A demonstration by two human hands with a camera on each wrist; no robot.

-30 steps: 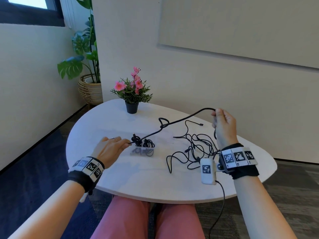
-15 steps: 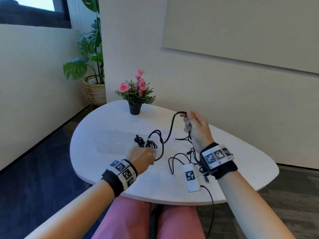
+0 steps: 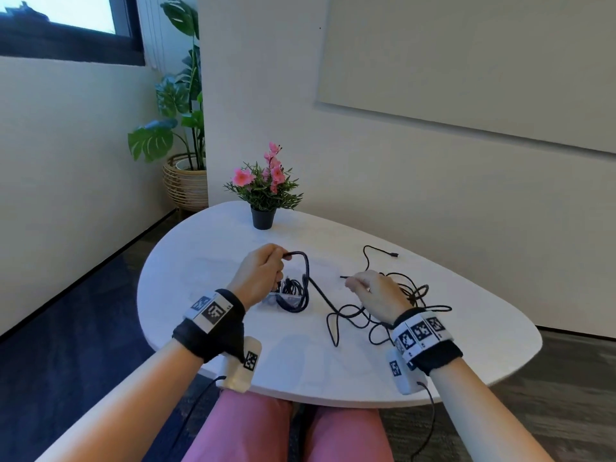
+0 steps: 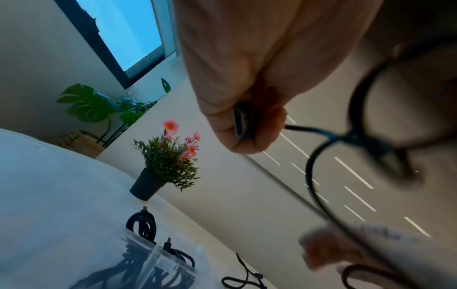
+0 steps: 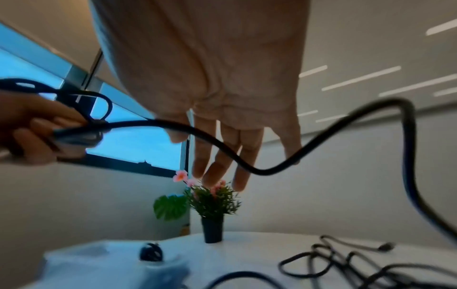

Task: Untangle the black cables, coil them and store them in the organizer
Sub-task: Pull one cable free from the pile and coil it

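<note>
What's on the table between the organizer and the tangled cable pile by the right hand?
In the head view, one black cable runs across that stretch, from the left hand over the organizer toward the tangled pile; otherwise bare tabletop.

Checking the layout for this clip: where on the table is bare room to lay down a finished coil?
Bare table lies left of the clear organizer, and along the near edge between both wrists. A smaller patch sits right of the flower pot. Crowded: the loose cable tangle by the right hand.

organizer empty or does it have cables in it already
Not empty: the clear organizer already holds coiled black cables in its compartments.
</note>
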